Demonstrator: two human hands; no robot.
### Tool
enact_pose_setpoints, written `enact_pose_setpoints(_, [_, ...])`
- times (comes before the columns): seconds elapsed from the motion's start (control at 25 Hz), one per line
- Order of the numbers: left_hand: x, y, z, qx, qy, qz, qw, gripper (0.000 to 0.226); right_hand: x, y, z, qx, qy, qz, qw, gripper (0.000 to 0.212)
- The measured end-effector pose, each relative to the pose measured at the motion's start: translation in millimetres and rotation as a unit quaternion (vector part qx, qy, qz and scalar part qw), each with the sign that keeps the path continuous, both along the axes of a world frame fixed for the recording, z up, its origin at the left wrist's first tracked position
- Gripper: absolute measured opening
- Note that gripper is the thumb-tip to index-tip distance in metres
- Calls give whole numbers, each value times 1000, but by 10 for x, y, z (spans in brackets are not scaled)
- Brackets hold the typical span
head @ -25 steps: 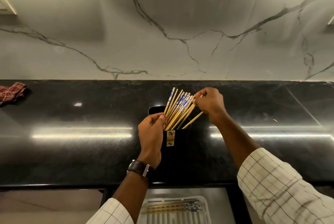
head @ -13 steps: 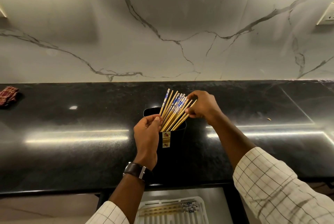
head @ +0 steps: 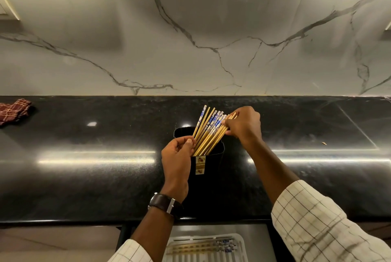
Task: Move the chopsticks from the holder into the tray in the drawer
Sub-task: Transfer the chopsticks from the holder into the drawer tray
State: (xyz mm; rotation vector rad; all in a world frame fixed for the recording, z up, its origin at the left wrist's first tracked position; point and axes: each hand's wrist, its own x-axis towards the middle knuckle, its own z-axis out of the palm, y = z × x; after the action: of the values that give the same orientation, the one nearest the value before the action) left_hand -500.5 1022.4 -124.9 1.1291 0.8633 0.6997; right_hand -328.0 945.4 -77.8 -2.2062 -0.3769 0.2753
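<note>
A black holder (head: 213, 168) with a small gold label stands on the dark counter. Several wooden chopsticks (head: 208, 128), some with blue-and-white tops, fan out of it. My left hand (head: 176, 160) grips the holder's left rim, thumb against the sticks. My right hand (head: 243, 123) pinches the upper ends of a few chopsticks on the right of the fan. Below the counter edge, a white tray (head: 175, 244) in the open drawer has a few chopsticks lying in it.
The glossy black counter (head: 84, 177) runs the full width, with a marble wall behind. A red checked cloth (head: 12, 110) lies at the far left. A small crumb (head: 323, 143) sits on the right. My sleeves cover part of the drawer.
My right hand has closed in on the right-hand chopsticks and now pinches them near their tops. The stick that leaned out to the right is gathered in. My left hand stays on the holder.
</note>
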Motion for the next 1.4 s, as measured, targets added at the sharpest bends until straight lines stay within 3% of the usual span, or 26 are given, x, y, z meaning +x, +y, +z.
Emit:
enact_pose_setpoints(0.12, [-31, -16, 31, 17, -13, -9, 1000, 13, -68, -109, 358, 19, -83, 46, 995, 14])
enact_pose_setpoints(0.2, [-34, -21, 103, 96, 11, -35, 995, 14, -138, -193, 686, 36, -163, 96, 981, 12])
enact_pose_setpoints(0.28, [20, -15, 275, 215, 25, -85, 973, 22, -242, -248, 1006, 39, -229, 145, 962, 12])
enact_pose_setpoints(0.4, [186, 14, 686, 350, -10, -193, 917, 32, -433, -262, 1386, 49, -254, 176, 950, 15])
enact_pose_setpoints(0.52, [231, -19, 1066, 323, -70, -235, 914, 17, -561, -227, 1601, 71, -252, 191, 946, 21])
enact_pose_setpoints(0.68, [103, -36, 1108, 63, -204, -188, 959, 20, -672, -223, 1428, 154, -132, 173, 964, 19])
enact_pose_setpoints(0.76, [22, -14, 1003, -94, -275, -104, 951, 27, -800, -324, 1057, 169, -66, 99, 978, 28])
enact_pose_setpoints(0.84, [-60, -2, 852, -180, -308, -4, 934, 28, -1051, -508, 575, 234, 78, -32, 969, 33])
enact_pose_setpoints(0.88, [-101, -11, 766, -195, -314, 37, 929, 29, -1228, -601, 356, 285, 192, -107, 933, 30])
enact_pose_setpoints(1.0, [-215, -123, 492, -192, -290, 114, 931, 28, -1613, -685, -91, 402, 466, -238, 751, 21])
enact_pose_setpoints(1.04, [-248, -212, 396, -190, -269, 123, 936, 27, -1660, -652, -172, 422, 497, -254, 715, 20])
enact_pose_setpoints(1.12, [-313, -436, 206, -190, -221, 116, 949, 26, -1662, -572, -253, 442, 499, -269, 695, 21])
enact_pose_setpoints(1.28, [-418, -706, -161, -211, -187, 143, 949, 33, -1633, -599, -379, 427, 490, -267, 712, 27])
enact_pose_setpoints(1.4, [-551, -828, -428, -254, -146, 178, 940, 29, -1775, -773, -597, 393, 516, -261, 715, 14])
